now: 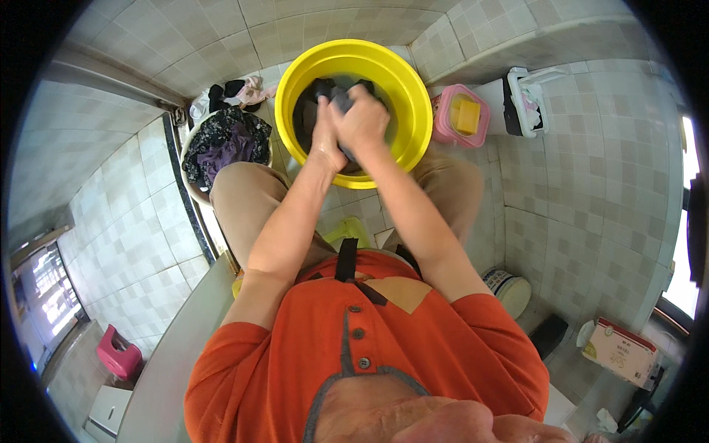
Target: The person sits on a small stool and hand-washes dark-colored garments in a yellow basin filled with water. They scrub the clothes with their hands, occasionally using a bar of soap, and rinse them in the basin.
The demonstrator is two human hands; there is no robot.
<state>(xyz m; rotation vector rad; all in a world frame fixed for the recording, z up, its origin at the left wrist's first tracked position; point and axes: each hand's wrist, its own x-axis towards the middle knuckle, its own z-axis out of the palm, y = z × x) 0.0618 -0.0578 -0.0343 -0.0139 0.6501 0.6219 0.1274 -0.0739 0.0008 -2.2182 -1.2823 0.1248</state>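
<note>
A yellow plastic tub holds water and dark wet cloth in front of me. My left hand and my right hand are pressed together over the tub, gripping a bunched dark grey cloth between them. Part of that cloth is hidden by my fingers. Right of the tub, a yellow bar of soap rests on a pink plastic container. At the left, a light-coloured basin is heaped with black patterned and purple clothes.
Small white, black and pink garments lie behind the basin. A white basket is by the right wall. My knees flank the tub, with a green plastic stool beneath me. A white bucket and a carton stand at the lower right.
</note>
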